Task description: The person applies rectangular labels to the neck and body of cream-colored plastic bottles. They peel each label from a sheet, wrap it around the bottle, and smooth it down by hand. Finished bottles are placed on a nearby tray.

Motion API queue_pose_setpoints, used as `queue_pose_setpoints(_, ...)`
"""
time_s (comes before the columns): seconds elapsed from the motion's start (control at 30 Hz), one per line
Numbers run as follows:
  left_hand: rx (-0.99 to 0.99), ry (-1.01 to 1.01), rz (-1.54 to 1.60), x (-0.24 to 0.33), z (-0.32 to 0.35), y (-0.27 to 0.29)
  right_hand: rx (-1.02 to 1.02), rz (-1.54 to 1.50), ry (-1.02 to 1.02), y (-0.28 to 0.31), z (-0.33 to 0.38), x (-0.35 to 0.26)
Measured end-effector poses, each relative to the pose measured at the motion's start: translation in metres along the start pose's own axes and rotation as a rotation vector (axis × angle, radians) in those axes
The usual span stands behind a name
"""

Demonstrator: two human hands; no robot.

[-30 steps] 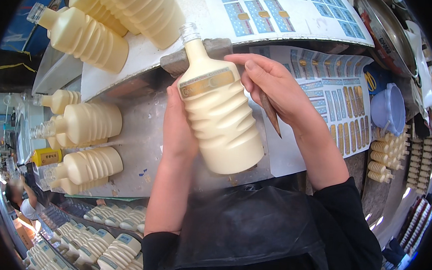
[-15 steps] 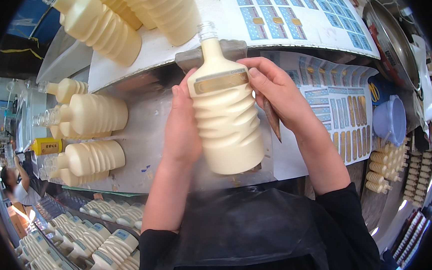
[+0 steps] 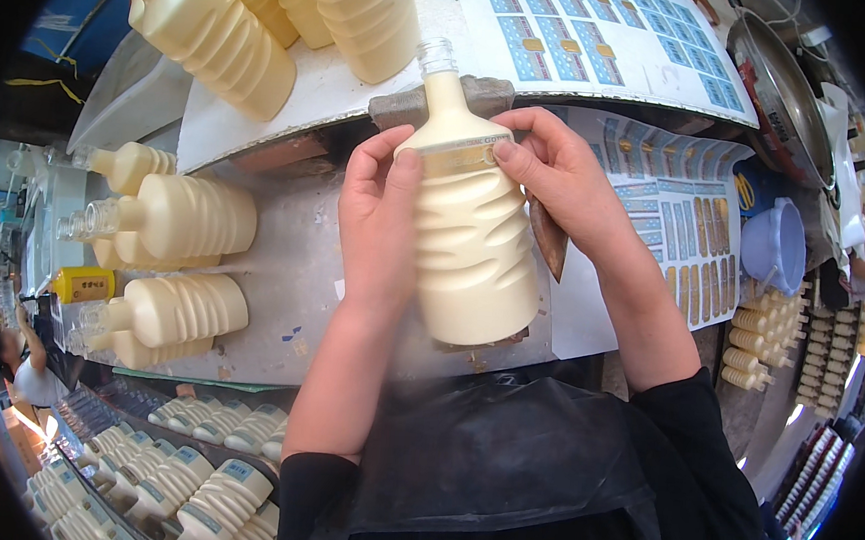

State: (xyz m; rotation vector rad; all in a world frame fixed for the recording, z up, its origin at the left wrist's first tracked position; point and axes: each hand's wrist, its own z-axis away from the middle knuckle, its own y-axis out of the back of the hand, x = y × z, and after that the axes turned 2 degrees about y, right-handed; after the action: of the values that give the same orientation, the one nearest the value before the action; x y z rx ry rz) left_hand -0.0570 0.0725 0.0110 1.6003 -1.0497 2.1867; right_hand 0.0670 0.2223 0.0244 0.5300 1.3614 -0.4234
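A cream bottle (image 3: 474,243) with a rippled body and a clear neck tilts with its neck pointing away from me. It rests against a grey padded support (image 3: 393,112) on the worktable. Across its shoulder lies a gold label strip (image 3: 457,158). My left hand (image 3: 383,191) closes on the bottle's left side, thumb by the strip's left end. At the strip's right end presses the thumb of my right hand (image 3: 555,173), its fingers curled at the bottle's edge. A brown pointed tool (image 3: 547,240) sticks out beneath that palm.
Several similar bottles (image 3: 196,215) lie at the left, others (image 3: 218,44) on the raised white board. Label sheets (image 3: 544,32) cover that board, with more sheets (image 3: 692,218) at right beside a lilac bucket (image 3: 777,244). Labelled bottles (image 3: 226,501) fill crates lower left. Far left, a person (image 3: 39,378).
My left thumb has moved up to the left end of the label strip, and those fingers have come round the bottle's edge. My right thumb has moved onto the strip's right end.
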Motion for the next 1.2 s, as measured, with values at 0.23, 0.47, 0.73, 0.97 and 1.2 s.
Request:
queue_pose_setpoints(0.23,-0.010,0.039,0.116,-0.003,0.000,0.004,0.052,-0.030,-0.014,-0.005,0.003,-0.004)
queue_pose_setpoints(0.47,0.002,0.169,0.394,-0.004,0.004,0.012,0.005,-0.055,-0.051,-0.004,0.005,-0.012)
queue_pose_setpoints(0.73,0.026,0.149,0.309,-0.002,0.008,0.002,0.028,-0.108,-0.047,-0.005,0.006,-0.014)
queue_pose_setpoints(0.97,0.059,0.100,0.270,-0.004,0.008,-0.003,0.023,-0.115,-0.044,-0.004,0.006,-0.012)
queue_pose_setpoints(1.2,0.068,0.088,0.257,-0.005,0.008,-0.002,0.002,-0.085,-0.028,-0.006,0.006,-0.010)
